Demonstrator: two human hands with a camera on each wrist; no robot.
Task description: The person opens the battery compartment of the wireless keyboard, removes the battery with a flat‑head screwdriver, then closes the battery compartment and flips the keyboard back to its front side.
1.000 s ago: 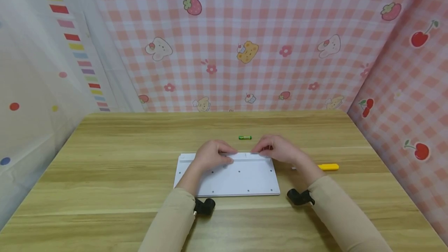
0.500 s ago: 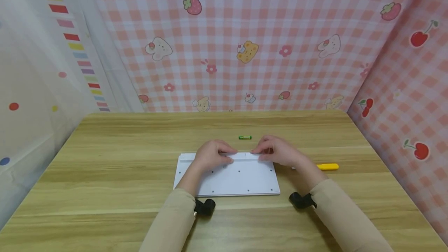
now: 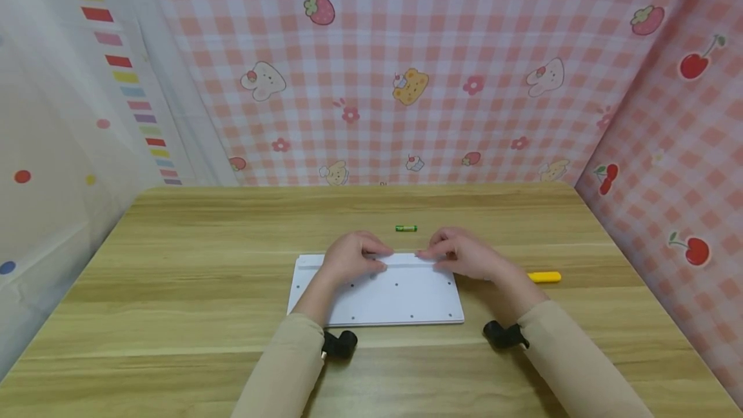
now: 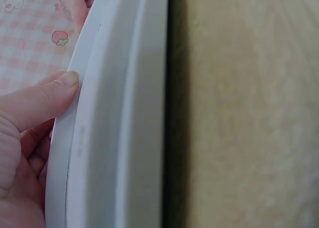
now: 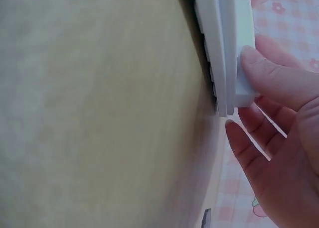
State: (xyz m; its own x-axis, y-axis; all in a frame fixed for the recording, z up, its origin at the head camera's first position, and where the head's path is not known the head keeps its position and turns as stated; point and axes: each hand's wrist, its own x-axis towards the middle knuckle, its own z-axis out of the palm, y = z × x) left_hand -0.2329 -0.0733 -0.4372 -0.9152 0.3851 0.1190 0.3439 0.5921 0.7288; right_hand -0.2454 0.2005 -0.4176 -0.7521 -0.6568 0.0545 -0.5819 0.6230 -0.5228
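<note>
A white keyboard (image 3: 400, 298) lies face down on the table, its flat back dotted with small screws and a raised ridge along the far side. Dark keys' edges peek out beneath it in the right wrist view. My left hand (image 3: 351, 260) grips the ridge left of its middle, thumb (image 4: 65, 83) on top and fingers curled behind. Near the ridge's right end, my right hand (image 3: 464, 255) pinches it, thumb (image 5: 259, 63) on the near face and index finger behind. The lower fingers of that hand hang off the keyboard's end.
A green battery (image 3: 406, 228) lies on the table beyond the keyboard. To the right, partly behind my right forearm, is a yellow-handled tool (image 3: 544, 277). Patterned cloth (image 3: 371, 82) hangs behind the table and on both sides.
My right hand has shifted slightly right, its thumb now lower and farther right on the ridge. The dark slit by its fingertips has mostly gone from sight. My left hand has stayed put.
</note>
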